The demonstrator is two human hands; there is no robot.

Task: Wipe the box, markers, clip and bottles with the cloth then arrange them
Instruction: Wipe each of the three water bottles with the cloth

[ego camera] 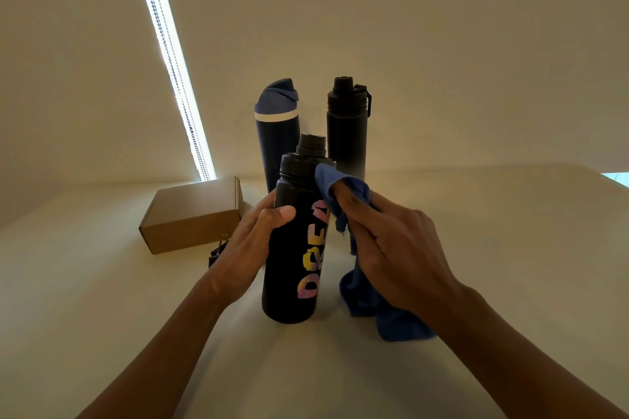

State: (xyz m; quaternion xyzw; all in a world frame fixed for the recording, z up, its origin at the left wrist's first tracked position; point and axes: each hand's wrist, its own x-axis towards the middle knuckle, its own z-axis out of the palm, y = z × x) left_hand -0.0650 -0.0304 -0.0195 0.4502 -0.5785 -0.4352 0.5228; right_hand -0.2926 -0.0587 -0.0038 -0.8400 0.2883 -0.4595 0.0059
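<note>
Your left hand [253, 241] grips the bottle [295, 248], right hand [391, 241] pinches the cloth [343, 190] against it; box [194, 214], clip [218, 253], arranging seemingly remain.

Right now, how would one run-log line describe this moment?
left hand: grips lettered bottle | right hand: presses blue cloth on bottle's shoulder | step: wiping | behind: two bottles, box

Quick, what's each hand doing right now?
Left hand: grips the black metal bottle with colourful lettering.
Right hand: holds the blue cloth against that bottle's shoulder.
</note>
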